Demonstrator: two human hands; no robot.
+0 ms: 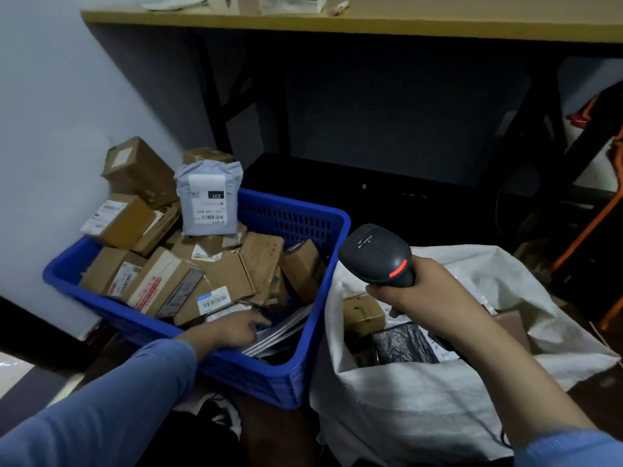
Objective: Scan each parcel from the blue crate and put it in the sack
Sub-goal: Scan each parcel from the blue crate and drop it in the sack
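Note:
The blue crate (303, 362) sits at the left, heaped with several brown cardboard parcels (222, 274) and a grey mailer bag (209, 200) standing on top. My left hand (232, 330) reaches into the crate's near corner, fingers resting on flat silvery-white mailers (279, 333); whether it grips one I cannot tell. My right hand (421, 291) grips the handle of a black barcode scanner (377, 254) held above the white sack (404, 409). The sack stands open at the right with a small brown box (362, 311) and a dark parcel (404, 343) inside.
A wooden-topped table (371, 21) with black legs stands behind, dark space beneath it. A pale wall (50, 96) runs along the left. Orange-and-black gear (606, 203) lies at the far right. Dark cloth (209, 419) lies on the floor in front of the crate.

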